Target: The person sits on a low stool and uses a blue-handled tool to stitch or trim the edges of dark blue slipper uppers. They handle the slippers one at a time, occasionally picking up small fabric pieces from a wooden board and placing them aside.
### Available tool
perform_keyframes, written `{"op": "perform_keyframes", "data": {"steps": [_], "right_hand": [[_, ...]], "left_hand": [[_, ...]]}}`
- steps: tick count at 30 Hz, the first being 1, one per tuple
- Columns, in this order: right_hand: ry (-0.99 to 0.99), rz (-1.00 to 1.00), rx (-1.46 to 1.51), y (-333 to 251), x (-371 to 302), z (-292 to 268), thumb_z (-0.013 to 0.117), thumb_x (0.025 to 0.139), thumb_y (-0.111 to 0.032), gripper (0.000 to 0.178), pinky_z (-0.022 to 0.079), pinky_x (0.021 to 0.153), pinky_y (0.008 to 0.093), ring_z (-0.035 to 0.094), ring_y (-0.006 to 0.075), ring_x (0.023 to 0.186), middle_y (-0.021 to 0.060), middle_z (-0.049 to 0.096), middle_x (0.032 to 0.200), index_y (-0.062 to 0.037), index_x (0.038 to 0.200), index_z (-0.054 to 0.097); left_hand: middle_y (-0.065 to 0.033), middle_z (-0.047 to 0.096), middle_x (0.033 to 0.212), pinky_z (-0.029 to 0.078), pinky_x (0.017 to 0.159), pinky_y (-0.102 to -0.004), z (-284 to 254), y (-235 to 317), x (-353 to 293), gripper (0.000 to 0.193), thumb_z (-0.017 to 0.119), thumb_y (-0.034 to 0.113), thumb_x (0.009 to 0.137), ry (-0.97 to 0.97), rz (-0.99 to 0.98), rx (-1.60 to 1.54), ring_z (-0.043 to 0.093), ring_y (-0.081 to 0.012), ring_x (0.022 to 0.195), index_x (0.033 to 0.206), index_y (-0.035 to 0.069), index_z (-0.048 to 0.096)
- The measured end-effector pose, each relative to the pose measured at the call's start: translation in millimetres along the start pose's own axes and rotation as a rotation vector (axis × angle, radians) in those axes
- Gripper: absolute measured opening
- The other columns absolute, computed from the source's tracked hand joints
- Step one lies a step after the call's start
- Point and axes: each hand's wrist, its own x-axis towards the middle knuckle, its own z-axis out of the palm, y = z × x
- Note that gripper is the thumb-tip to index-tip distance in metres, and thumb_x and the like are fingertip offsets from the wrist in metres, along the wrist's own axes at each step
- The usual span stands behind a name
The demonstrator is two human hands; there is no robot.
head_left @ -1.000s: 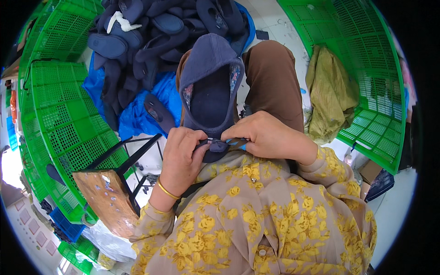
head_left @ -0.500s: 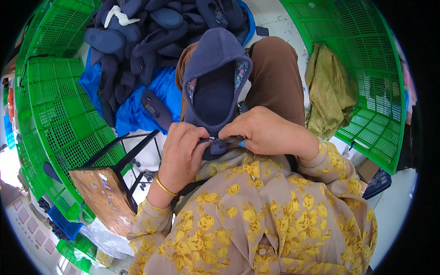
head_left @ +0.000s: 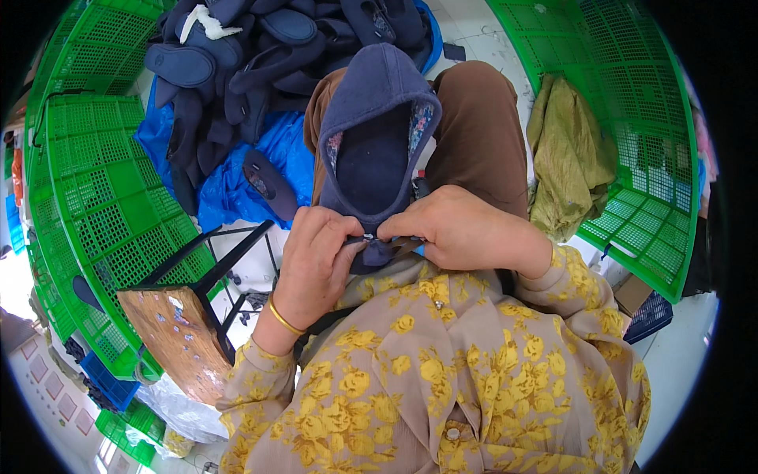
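A navy fabric slipper (head_left: 371, 87) with a floral lining lies across my lap, its toe pointing away from me and its opening facing up. My left hand (head_left: 312, 253) is closed, thumb and fingers pinching the edge of the slipper's heel. From the other side my right hand (head_left: 458, 229) is closed with its fingertips at the same spot, around a small dark metal tool (head_left: 407, 243) with a blue part, which looks like thread snips. Its tip meets the heel edge between my two hands. My fingers hide most of the tool.
Beyond my knees, many navy slippers (head_left: 260, 71) are piled on a blue plastic sheet (head_left: 229, 186), a white scrap (head_left: 207, 24) on top. Green plastic crates (head_left: 103, 197) stand at both sides. A wooden-topped stool (head_left: 174, 340) is at my left, an olive sack (head_left: 572, 158) at right.
The slipper's toe has shifted slightly away and to the right. Both hands stay at the heel, with the dark tool turned a little in my right fingers.
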Motion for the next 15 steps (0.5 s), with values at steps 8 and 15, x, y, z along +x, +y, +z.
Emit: {"op": "perform_keyframes", "data": {"steps": [8,15], "right_hand": [[0.131,-0.030,0.196,12.1,1.2,16.2,0.055,0.075,0.004,0.033,0.050,0.068,0.0422,0.065,0.0348,0.080,0.0153,0.067,0.084,-0.0103,0.103,0.065],[0.136,-0.038,0.211,12.8,-1.0,21.0,0.054,0.074,0.006,0.034,0.050,0.068,0.0420,0.065,0.0349,0.081,0.0149,0.067,0.084,-0.0086,0.103,0.063]], "left_hand": [[-0.0057,0.054,0.084,0.040,0.063,-0.0292,-2.1,-2.9,-1.2,0.023,0.071,-0.004,0.070,-0.019,-0.075,-0.078,0.049,-0.0213,0.075,0.089,0.005,0.061],[-0.0049,0.053,0.083,0.038,0.060,-0.0277,-0.6,-2.4,-1.0,0.022,0.072,-0.003,0.071,-0.016,-0.085,-0.118,0.047,-0.0197,0.074,0.089,0.006,0.062]]}}
